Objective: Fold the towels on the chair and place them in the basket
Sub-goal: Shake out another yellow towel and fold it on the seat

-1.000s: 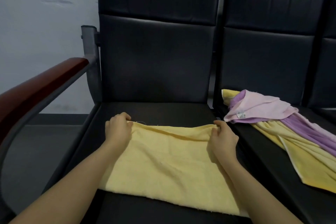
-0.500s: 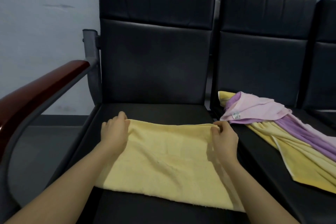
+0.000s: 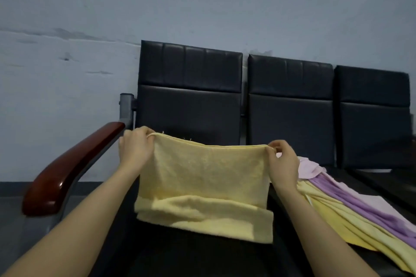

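Note:
A yellow towel (image 3: 207, 177) hangs lifted above the seat of the left black chair (image 3: 189, 108), its lower part still folded over on the seat. My left hand (image 3: 135, 148) grips its top left corner. At the top right corner my right hand (image 3: 283, 162) pinches the edge. Both hands hold the top edge stretched level. A pile of other towels, pink (image 3: 308, 166), purple (image 3: 351, 204) and yellow (image 3: 333, 220), lies on the middle chair's seat to the right. No basket is in view.
A red-brown wooden armrest (image 3: 67, 171) on a grey metal frame stands at the left of the chair. A third black chair (image 3: 373, 114) is at the far right. A pale wall runs behind the row, with dark floor at the lower left.
Both hands have raised the towel's far edge off the seat, so most of it now hangs in the air. The head camera has tilted upward, showing more wall.

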A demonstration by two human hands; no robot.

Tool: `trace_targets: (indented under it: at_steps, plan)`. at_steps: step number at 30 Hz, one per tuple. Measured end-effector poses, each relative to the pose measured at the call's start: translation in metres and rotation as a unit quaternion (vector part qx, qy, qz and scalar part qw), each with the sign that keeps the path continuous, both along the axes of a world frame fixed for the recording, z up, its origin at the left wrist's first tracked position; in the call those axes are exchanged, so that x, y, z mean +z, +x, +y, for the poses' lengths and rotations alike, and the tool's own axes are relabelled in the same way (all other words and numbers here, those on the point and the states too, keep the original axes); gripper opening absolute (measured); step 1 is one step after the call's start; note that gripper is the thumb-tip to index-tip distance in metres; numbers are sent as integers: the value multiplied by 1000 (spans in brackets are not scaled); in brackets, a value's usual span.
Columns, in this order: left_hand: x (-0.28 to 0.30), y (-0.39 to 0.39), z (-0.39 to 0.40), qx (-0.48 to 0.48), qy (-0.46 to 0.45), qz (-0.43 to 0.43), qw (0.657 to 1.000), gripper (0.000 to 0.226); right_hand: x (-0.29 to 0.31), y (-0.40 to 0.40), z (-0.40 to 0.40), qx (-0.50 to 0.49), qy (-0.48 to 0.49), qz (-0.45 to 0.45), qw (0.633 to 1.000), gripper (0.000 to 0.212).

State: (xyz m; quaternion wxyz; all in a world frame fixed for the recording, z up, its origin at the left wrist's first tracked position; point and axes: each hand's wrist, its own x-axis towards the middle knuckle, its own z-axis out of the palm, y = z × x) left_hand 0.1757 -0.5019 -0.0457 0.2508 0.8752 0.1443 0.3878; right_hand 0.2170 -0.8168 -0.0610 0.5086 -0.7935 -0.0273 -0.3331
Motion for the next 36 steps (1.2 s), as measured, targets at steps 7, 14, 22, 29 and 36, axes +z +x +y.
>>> trace_targets:
  at_steps: [7,14,22,29,36]
  plan:
    - [51,-35,-13,-34,-80,-142,986,17,58,-28,-4,46,150,-10,988,10]
    - [76,-46,-22,-72,-222,-191,953,11,89,-44,-4,94,245,-39,964,10]
    - [61,-47,-18,-107,-332,-193,917,12,75,-31,-10,74,241,-44,967,17]
    - [32,-32,-13,-81,-332,-170,924,10,45,-8,-2,25,197,-26,980,14]
    - [35,13,-10,-42,-280,-140,949,7,49,36,13,31,146,-38,988,11]
